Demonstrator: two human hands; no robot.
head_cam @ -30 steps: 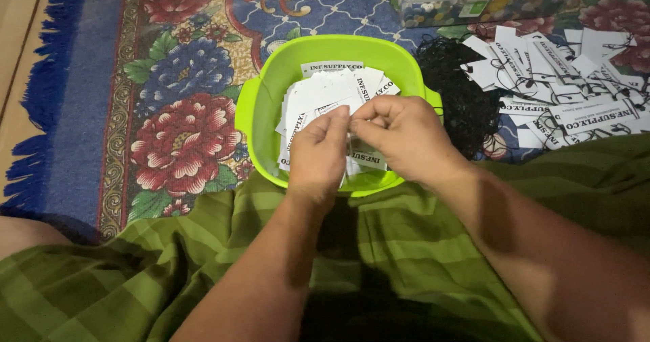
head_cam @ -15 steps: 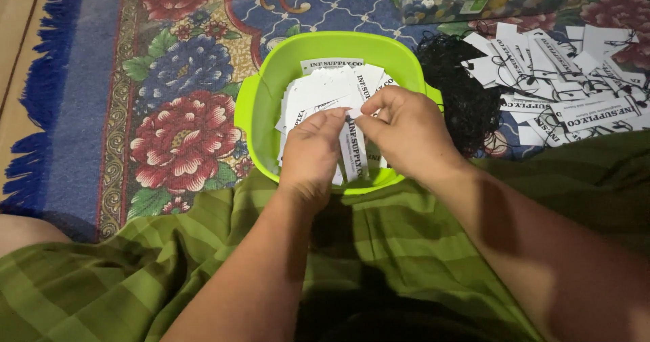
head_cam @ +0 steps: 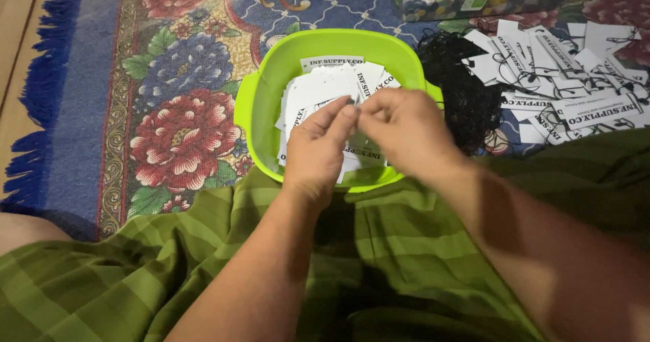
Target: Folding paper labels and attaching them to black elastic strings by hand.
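Two hands meet over one lime-green plastic tub point(head_cam: 261, 105) of white paper tags point(head_cam: 318, 88); the left hand point(head_cam: 317, 145) and right hand point(head_cam: 406, 129) each pinch a small tag between fingertips. One tangle of black string point(head_cam: 460, 84) lies just right of the tub on the floral rug point(head_cam: 176, 78).

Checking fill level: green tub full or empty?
Partly full. White tags cover the bottom of the green tub, well below its rim. Both hands hide the rest.

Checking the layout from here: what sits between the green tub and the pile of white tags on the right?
In the head view, a heap of black string lies on the carpet between the green tub and the pile of white tags.
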